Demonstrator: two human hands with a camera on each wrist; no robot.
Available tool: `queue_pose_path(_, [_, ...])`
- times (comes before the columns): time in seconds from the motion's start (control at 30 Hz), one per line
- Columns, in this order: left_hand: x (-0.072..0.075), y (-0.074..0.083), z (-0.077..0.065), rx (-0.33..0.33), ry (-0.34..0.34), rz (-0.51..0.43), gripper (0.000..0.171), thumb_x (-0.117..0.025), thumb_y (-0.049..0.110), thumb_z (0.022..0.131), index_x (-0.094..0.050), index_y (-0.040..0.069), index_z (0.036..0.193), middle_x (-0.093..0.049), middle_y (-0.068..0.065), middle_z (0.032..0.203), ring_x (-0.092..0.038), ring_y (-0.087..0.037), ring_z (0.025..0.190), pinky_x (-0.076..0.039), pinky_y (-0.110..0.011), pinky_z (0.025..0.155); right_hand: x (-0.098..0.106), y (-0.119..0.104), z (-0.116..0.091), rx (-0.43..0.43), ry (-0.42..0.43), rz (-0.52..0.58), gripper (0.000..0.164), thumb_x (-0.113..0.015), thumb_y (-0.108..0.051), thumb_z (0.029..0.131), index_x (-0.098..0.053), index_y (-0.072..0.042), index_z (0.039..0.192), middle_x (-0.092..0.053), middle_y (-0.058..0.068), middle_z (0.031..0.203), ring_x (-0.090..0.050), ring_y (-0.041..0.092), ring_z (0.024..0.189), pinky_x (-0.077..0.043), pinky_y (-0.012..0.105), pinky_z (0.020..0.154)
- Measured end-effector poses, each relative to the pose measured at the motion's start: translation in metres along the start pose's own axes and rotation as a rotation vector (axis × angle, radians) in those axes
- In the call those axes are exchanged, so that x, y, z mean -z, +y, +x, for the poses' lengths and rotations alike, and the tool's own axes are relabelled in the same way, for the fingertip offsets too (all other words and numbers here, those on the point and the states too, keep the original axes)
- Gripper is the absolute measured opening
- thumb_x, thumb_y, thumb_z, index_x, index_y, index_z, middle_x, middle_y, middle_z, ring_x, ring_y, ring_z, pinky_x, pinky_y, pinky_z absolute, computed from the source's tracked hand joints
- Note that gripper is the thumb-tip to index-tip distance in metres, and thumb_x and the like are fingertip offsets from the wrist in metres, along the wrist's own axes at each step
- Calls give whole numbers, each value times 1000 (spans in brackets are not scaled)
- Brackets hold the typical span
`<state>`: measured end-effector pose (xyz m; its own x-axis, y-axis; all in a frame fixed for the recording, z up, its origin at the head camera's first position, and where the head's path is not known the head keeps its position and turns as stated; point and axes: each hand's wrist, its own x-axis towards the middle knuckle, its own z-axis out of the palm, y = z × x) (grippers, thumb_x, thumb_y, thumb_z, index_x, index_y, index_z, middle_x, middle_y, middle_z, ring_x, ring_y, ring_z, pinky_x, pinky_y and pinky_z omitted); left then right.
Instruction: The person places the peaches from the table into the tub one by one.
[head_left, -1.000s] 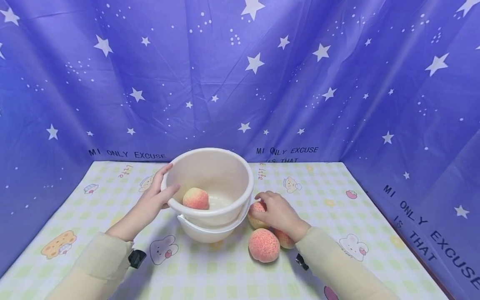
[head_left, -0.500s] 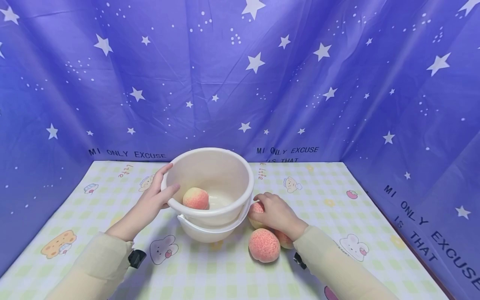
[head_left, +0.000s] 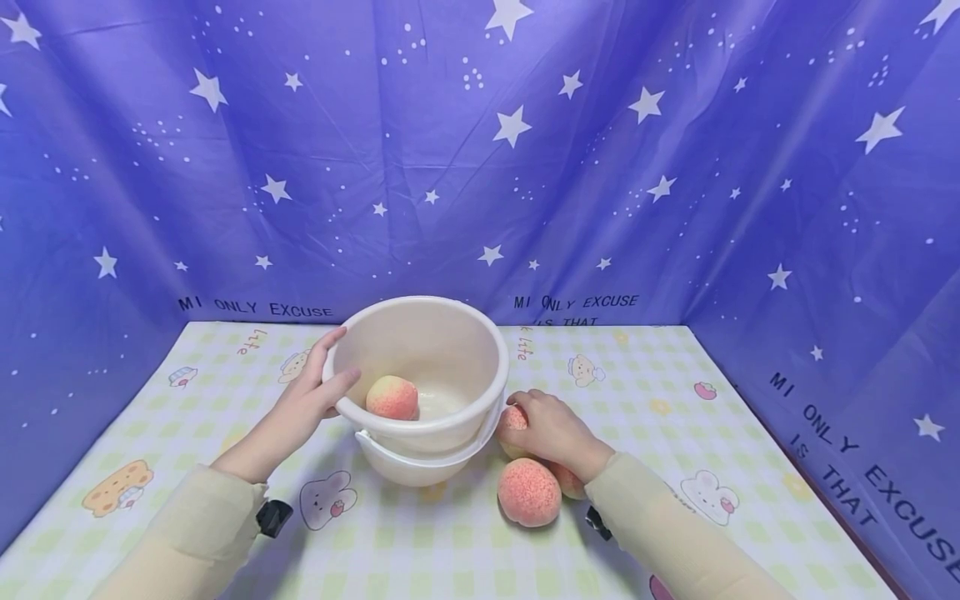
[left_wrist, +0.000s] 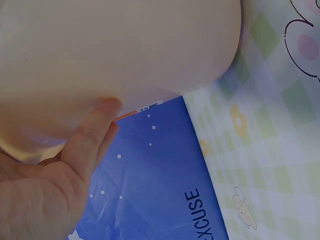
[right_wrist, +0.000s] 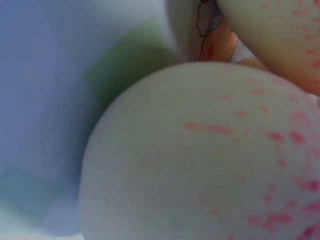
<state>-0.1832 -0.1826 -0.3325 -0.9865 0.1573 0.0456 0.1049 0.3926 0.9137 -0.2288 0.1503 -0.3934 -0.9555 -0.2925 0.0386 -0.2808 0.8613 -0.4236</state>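
A white bucket (head_left: 420, 450) stands mid-table, mouth tipped toward me, one peach (head_left: 392, 398) inside it. My left hand (head_left: 303, 387) grips its left rim, thumb over the edge and fingers along the outside; the left wrist view shows the fingers (left_wrist: 92, 132) against the wall. Just right of the bucket, my right hand (head_left: 558, 425) holds a pink-and-yellow peach (head_left: 512, 423), thumb on the near side and fingers curled over the far side. Another peach (head_left: 529, 492) lies in front of it, and a third (head_left: 570, 481) is partly hidden under the right wrist.
The bucket's white handle (head_left: 420, 458) hangs down across its front. A checked cloth with cartoon prints covers the table (head_left: 360, 550). Blue star-patterned curtains (head_left: 450, 150) rise behind and at both sides. A close, large peach (right_wrist: 190, 165) fills much of the right wrist view.
Very little differs. My right hand has shifted slightly over the peach; the left hand and the bucket have stayed in place.
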Motion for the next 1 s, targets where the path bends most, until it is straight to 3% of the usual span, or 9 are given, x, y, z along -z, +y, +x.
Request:
queue_pose_path(0.4, [0,0,0,-1,-5,-2,71,-45,36,103,-4,25,160,-13,-22,163,-45,-44,136,-50,-54,104,-1,0,1,-8,-22,13,33,-66,-39,85,-67,-17,110,-66,1,102,-62,20,96,-55,42,91])
queue_pose_path(0.73, [-1,3,0,-7,-8,-20,72,-46,33,103,-3,22,160,-10,-22,164,-43,-46,136,-50,-55,104,-4,1,0,-26,-27,17,23,-61,-40,87,-65,-24,103,-66,-3,95,-62,16,91,-55,39,85])
queue_pose_path(1.0, [-1,3,0,-3,-7,-18,72,-45,34,104,-2,23,160,-10,-23,164,-43,-46,137,-49,-55,105,-3,1,2,-19,-40,10,23,-63,-39,86,-64,-23,102,-66,-3,90,-61,16,86,-55,38,82])
